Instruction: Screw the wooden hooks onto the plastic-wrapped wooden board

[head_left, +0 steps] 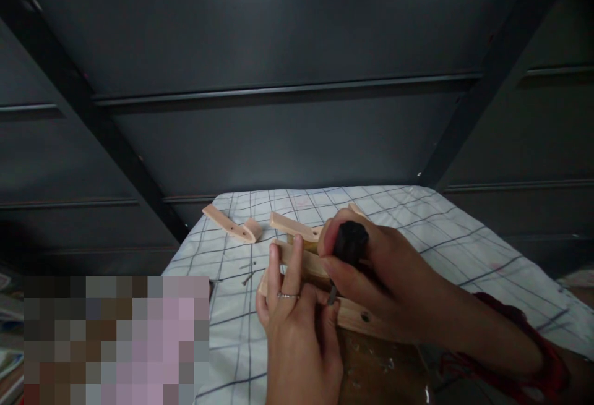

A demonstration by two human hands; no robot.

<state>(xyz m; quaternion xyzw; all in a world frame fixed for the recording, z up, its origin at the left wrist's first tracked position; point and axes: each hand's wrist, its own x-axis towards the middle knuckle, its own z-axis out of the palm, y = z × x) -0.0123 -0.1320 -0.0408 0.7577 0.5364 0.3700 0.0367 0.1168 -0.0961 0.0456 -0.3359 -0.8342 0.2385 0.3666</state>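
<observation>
One driver sits gripped in your right hand, shaft at the near slat | your left hand covers that slat's end; can't tell if it grips | screws lie left, on the bench

The right hand hides part of the black-handled tool, whose tip cannot be made out beside the left hand; that hand covers part of the nearest wooden strip. The brown piece beneath runs off the bottom edge. Pixel blocks mask the lower left, and the thin metal pieces are too small to identify.
</observation>
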